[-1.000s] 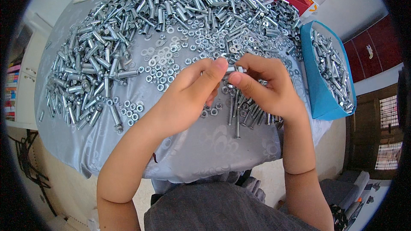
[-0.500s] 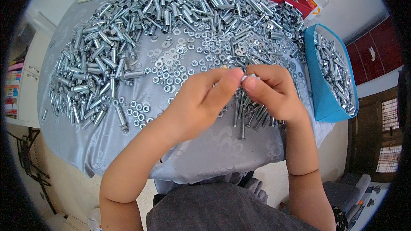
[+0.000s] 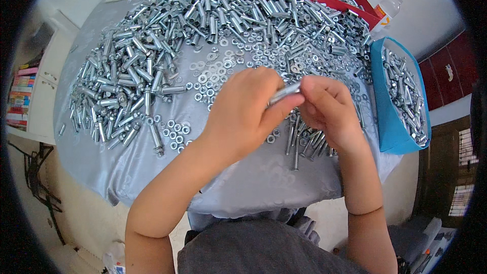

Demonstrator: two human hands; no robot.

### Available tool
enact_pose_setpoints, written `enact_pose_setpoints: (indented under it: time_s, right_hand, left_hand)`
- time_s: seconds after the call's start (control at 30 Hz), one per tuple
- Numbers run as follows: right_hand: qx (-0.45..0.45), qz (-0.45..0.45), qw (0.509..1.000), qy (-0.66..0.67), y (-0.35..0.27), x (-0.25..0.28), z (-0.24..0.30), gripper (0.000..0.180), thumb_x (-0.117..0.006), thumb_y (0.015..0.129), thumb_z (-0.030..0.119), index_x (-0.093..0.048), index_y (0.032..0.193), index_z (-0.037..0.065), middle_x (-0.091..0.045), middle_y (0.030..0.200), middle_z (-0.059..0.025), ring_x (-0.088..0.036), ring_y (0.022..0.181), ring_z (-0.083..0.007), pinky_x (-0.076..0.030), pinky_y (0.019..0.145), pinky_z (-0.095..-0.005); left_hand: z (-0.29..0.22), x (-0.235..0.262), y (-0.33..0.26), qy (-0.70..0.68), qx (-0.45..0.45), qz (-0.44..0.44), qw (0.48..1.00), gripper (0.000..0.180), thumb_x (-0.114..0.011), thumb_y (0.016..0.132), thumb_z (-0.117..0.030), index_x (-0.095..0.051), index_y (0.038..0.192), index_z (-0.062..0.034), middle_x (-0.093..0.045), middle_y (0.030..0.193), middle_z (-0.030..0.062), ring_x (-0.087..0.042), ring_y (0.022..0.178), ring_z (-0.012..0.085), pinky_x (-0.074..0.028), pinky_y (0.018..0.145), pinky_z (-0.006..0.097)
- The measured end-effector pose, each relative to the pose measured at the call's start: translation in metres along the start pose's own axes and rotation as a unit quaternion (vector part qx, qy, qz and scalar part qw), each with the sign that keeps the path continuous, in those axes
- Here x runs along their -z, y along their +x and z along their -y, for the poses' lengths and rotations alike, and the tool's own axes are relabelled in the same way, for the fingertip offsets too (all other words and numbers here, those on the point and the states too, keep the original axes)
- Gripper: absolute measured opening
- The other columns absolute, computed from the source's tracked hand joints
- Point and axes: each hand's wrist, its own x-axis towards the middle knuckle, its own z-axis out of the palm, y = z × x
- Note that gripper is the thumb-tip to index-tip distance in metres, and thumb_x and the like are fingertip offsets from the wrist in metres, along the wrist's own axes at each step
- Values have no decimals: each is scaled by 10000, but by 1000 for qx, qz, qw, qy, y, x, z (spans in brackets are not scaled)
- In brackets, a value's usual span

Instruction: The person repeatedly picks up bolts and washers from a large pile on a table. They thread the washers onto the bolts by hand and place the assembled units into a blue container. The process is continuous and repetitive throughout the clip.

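A short silvery metal sleeve [image 3: 285, 93] spans the gap between my hands, tilted up to the right. My left hand [image 3: 246, 104] is closed around its lower part, fingers curled over it with the thumb alongside. At its upper end, the thumb and fingers of my right hand [image 3: 328, 109] pinch it. Whether a bolt sits inside the sleeve cannot be made out. Beneath my right hand lie several long bolts [image 3: 296, 155], partly hidden by it. Loose nuts and washers [image 3: 215, 73] are spread beyond my left hand.
A large heap of metal sleeves [image 3: 203, 12] covers the table's far side. Assembled sleeve bolts [image 3: 129, 73] are piled at left, with a few nuts [image 3: 175, 134] nearby. A blue bin [image 3: 393, 132] of bolts stands at right; a red box [image 3: 332, 0] and plastic bottle [image 3: 388, 7] are behind.
My hands have drawn slightly apart, so more of the metal sleeve shows between them. My left hand has turned over it. The whole view has shifted a little.
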Motion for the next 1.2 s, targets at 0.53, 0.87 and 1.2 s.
enact_pose_setpoints:
  time_s: [0.53,0.87,1.2]
  right_hand:
    - [99,-75,988,92,7,11,6,320,-475,873,234,-394,597,94,-301,487,42,-294,424,-67,-222,401,-213]
    - [155,-165,958,173,10,45,21,282,-486,869,237,-417,632,99,-282,502,45,-290,450,-65,-227,410,-208]
    - [187,-212,953,111,7,57,28,264,-512,854,228,-447,641,86,-311,512,37,-328,461,-75,-245,425,-216]
  left_hand:
    - [54,47,13,-727,308,-154,594,588,-417,799,-590,-489,870,-10,-514,771,64,-460,652,161,-390,593,272]
    - [16,-13,-1,-37,8,-4,999,155,-638,753,-200,-575,800,-66,-543,706,27,-489,633,165,-392,606,275]
    - [5,-21,-15,101,-55,143,983,308,-702,615,-332,-558,720,-81,-540,741,54,-499,726,249,-402,656,346]
